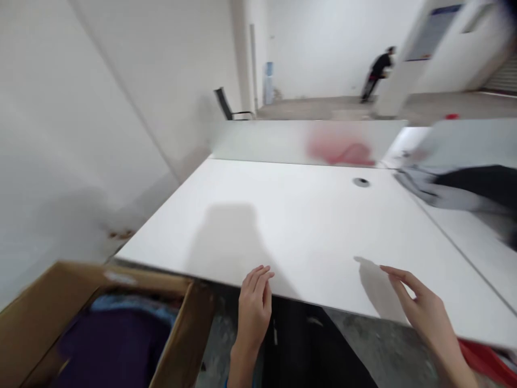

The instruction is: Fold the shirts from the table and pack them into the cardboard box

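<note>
My left hand [253, 312] hangs at the near edge of a white table [307, 226], fingers straight and close together, holding nothing. My right hand [424, 312] hovers over the same edge further right, fingers loosely spread and empty. Neither hand grips anything. Both forearms run down out of the picture.
An open cardboard box [177, 345] with purple and blue cloth stands at the lower left beside the table. A round cable hole [361, 182] sits near the frosted divider [283, 141]. Dark and grey clothing [456, 191] lies on the adjoining desk. A person [377, 73] stands far back.
</note>
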Demonstrator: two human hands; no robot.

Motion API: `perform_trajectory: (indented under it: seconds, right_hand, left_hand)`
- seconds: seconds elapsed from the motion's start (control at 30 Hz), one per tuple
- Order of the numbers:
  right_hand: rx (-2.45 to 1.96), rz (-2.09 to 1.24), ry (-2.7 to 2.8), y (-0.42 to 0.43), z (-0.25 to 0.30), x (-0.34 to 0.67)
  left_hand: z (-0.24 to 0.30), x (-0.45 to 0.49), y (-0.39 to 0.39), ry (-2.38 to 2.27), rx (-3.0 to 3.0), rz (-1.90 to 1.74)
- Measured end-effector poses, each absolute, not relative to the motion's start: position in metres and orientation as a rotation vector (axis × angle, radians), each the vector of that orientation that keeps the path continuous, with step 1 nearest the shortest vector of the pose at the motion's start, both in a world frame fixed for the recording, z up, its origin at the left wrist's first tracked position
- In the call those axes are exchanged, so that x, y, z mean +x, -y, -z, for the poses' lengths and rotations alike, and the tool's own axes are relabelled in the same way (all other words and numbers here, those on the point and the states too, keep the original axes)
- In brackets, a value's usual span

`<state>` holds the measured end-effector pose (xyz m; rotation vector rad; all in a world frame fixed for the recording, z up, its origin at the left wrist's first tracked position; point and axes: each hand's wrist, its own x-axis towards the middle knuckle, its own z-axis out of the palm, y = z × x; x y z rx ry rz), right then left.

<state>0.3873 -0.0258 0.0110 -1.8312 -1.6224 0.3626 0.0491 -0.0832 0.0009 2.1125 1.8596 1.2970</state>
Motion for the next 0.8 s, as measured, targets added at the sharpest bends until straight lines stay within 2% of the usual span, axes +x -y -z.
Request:
perform_trajectory:
  seconds: [0.3,0.43,0.6,0.7,0.8]
  right_hand:
    - [-1.945,-0.094,1.422,0.051,-0.002,0.469]
    - [-2.162,0.071,1.309,0.027,-0.005,0.542]
    - [-2.324,0.316,0.974,-0.001,-0.036,0.654]
    - [-2.537,0.289,0.682,-0.002,-0.042,0.7]
    - [-2.616,0.161,0.689,0.003,-0.027,0.718]
  left_hand:
    - [0.022,0.136,0.014,-1.326,2.469,-1.08]
    - [0.033,0.146,0.004,-1.216,2.569,-1.131]
    - [0.043,0.141,0.001,-1.186,2.669,-1.133]
    - [0.046,0.142,0.001,-1.256,2.683,-1.116]
    - [0.045,0.144,0.002,-1.322,2.671,-1.102]
